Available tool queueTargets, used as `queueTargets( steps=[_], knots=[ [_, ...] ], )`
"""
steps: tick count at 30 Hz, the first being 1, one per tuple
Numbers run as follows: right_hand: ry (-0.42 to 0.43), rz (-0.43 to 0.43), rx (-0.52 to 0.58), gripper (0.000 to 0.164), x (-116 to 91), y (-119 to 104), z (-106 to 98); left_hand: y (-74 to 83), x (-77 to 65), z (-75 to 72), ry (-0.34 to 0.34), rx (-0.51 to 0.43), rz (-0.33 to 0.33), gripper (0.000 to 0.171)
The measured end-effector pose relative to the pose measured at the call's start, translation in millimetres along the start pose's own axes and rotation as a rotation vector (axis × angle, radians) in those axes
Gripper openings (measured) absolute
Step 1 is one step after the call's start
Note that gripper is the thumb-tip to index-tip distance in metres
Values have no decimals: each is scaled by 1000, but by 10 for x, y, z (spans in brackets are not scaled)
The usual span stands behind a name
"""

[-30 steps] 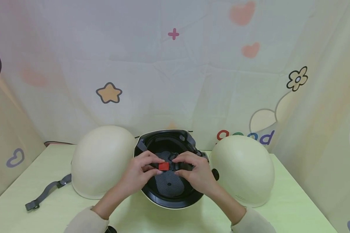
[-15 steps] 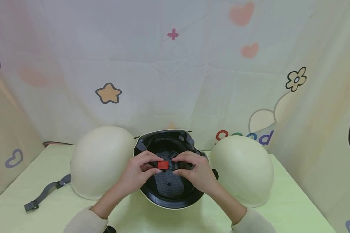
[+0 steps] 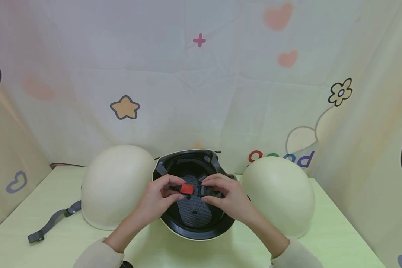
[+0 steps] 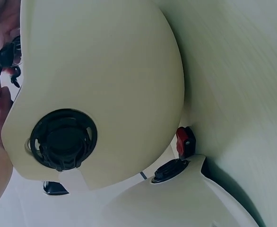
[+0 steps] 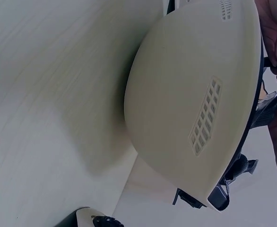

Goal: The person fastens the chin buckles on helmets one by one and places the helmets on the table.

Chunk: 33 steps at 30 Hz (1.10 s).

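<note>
An off-white helmet (image 3: pixel 197 235) lies upside down at the table's middle, its black padded inside facing up. Over its opening, the two halves of its chin-strap buckle stand in line, the red end (image 3: pixel 187 189) meeting the black end (image 3: pixel 201 191). My left hand (image 3: pixel 154 203) pinches the strap at the red end between thumb and fingers. On the other side my right hand (image 3: pixel 234 203) has thumb and fingertips around the black end and its strap. In both wrist views the helmet's shell (image 4: pixel 105 80) fills the middle, with the hands partly cut off at the edge.
Two more off-white helmets stand dome up, one at left (image 3: pixel 117 186) and one at right (image 3: pixel 278 193). A grey strap (image 3: pixel 55 219) trails from the left one across the table (image 3: pixel 181 257). A patterned curtain (image 3: pixel 201 93) hangs behind.
My right hand has shifted slightly right along the strap, so more of the black buckle end shows between the hands. My left hand stays nearly in place.
</note>
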State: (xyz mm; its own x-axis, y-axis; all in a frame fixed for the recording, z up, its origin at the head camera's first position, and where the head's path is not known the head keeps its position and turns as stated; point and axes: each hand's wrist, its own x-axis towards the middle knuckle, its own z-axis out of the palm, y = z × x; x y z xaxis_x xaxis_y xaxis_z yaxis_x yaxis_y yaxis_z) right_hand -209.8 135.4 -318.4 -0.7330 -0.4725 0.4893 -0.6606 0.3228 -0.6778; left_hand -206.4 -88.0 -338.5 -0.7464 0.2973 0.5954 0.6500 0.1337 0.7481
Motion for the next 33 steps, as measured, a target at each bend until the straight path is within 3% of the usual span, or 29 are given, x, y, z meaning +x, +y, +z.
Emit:
queueTargets(
  steps=[5,16,24,33],
  knots=[
    [9,-11,-21,28,-15,10,15,-14,-8,-3,22,16,47,27],
    [24,28,-89,25,-36,18,28,-9,-27,-6,52,60,13,26],
    [-2,32,-76,22,-49,32,32,-64,-37,-8,61,61,110,25],
    [-18,5,-80,22,-64,42,31,-81,-32,-25,30,61,144,28]
  ],
)
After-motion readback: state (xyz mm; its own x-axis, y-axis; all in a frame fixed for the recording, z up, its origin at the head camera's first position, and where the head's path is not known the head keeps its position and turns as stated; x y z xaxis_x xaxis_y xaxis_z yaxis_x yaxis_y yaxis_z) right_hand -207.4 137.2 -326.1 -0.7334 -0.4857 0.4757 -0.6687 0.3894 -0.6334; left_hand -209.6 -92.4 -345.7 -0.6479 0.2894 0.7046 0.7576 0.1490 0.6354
